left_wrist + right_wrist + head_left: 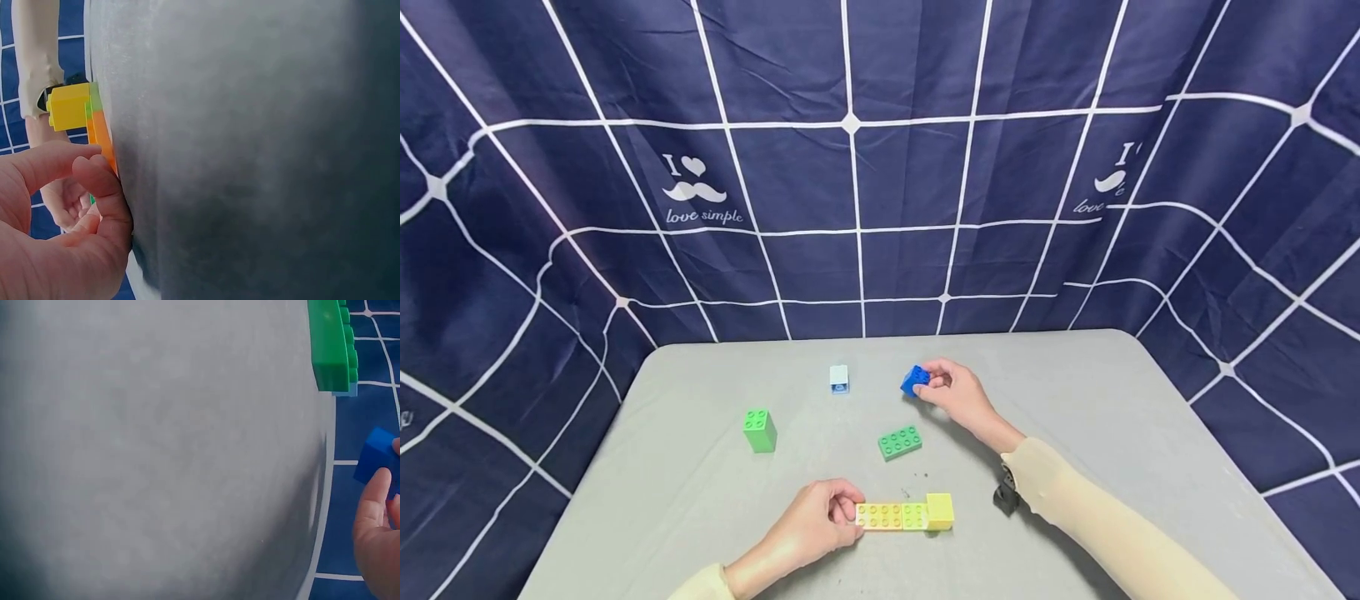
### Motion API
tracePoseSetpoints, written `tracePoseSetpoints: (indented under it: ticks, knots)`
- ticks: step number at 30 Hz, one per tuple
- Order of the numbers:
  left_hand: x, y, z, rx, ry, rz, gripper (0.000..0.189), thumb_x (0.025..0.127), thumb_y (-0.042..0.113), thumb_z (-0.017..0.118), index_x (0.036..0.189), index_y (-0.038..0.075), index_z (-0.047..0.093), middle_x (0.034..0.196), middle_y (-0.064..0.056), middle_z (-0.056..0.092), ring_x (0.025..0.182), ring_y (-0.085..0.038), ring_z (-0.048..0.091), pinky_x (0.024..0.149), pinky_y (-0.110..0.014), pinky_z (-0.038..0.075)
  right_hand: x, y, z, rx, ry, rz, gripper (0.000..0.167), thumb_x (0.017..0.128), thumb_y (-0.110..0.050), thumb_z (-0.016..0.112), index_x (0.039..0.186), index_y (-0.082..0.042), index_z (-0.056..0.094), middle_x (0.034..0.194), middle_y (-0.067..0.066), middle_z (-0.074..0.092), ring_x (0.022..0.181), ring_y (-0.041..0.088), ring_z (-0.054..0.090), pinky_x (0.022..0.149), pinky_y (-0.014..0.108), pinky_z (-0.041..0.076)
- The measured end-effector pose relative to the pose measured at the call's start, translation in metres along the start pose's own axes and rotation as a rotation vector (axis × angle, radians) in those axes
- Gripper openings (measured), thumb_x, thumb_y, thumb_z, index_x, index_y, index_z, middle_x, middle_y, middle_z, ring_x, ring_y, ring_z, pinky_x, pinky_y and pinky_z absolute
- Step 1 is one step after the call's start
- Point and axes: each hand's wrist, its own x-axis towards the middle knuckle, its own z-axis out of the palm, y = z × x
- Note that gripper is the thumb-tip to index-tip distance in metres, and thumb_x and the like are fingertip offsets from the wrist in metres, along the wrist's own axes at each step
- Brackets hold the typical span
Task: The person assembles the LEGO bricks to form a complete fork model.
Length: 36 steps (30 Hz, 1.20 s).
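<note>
Left hand [811, 517] pinches the left end of the brick row [883, 517] at the table's [1037, 550] near middle, apparently to steady it. Right hand [961, 396] pinches the blue brick [913, 381], tilted, far and right of the flat green brick [900, 442]; the fingertip hold probably allows easy turning. The head view leaves the blue brick's height uncertain; the right wrist view shows it raised against the curtain [350, 519]. The left wrist view shows orange [105, 140] where the head view looks washed out.

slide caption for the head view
Left hand grips a joined brick row; right hand holds a blue brick over a grey table.
</note>
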Motion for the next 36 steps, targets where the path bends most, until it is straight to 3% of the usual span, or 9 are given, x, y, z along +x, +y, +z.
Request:
tracePoseSetpoints:
  ticks: [19, 36]
  knots:
    - [0.001, -0.002, 0.001, 0.016, 0.026, 0.03, 0.03, 0.077, -0.011, 0.079, 0.106, -0.003, 0.072, 0.084, -0.002, 0.062, 0.072, -0.009, 0.056, 0.064, -0.02, 0.045, -0.012, -0.003, -0.005, 0.051, -0.015, -0.062, 0.039, 0.094, -0.008, 0.083, 0.13, 0.001, 0.072, 0.089, 0.003, 0.062, 0.085, 0.019, 0.056, 0.072, 0.025, 0.046]
    - [0.0, -0.01, 0.004, 0.044, 0.043, 0.044, 0.028, 0.077, -0.01, 0.08, 0.102, 0.0, 0.072, 0.082, 0.0, 0.062, 0.071, -0.007, 0.055, 0.063, -0.019, 0.044, -0.04, -0.007, -0.01, 0.13, -0.065, -0.064, 0.041, 0.095, -0.009, 0.084, 0.131, 0.005, 0.069, 0.085, 0.002, 0.056, 0.078, 0.014, 0.052, 0.064, 0.022, 0.042]
